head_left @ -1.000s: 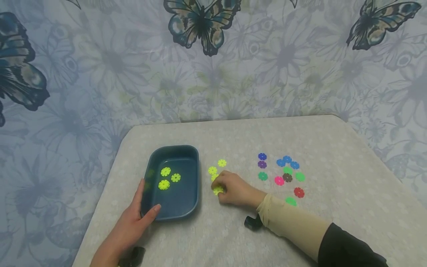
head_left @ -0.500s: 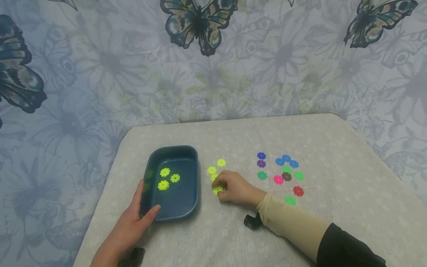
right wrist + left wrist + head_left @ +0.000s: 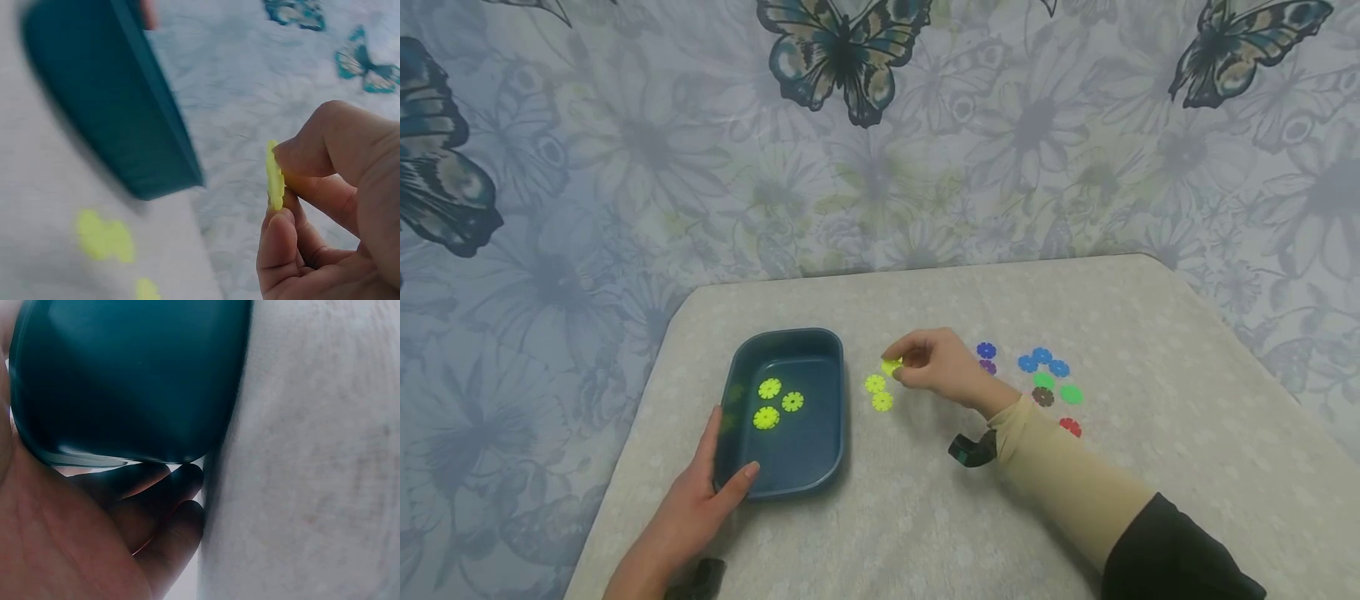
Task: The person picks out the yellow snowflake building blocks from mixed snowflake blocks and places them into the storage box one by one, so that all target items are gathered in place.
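My right hand (image 3: 940, 367) pinches a yellow notched plastic disc (image 3: 275, 176) between thumb and fingertips, lifted above the table. Under and beside it lie loose yellow discs (image 3: 875, 383) on the cloth. At the left stands a dark teal rectangular tray (image 3: 838, 417) with three yellow discs (image 3: 792, 402) on its floor. My left hand (image 3: 688, 504) holds the tray's near left corner, thumb at the near rim and fingers along the outer left wall. In the left wrist view, several fingers (image 3: 175, 531) bend beside the tray's wall.
To the right lie several discs of other colours: blue (image 3: 1041, 357), green (image 3: 1072, 394), brown (image 3: 1042, 397) and red (image 3: 1070, 427); my right forearm hides some. A pale cloth covers the table (image 3: 865, 542). Behind it rises a wall (image 3: 880, 192) with butterfly patterns.
My right hand has risen from the nearest yellow disc and moved away from me, with that disc now in its fingertips. The left hand and tray have stayed in place.
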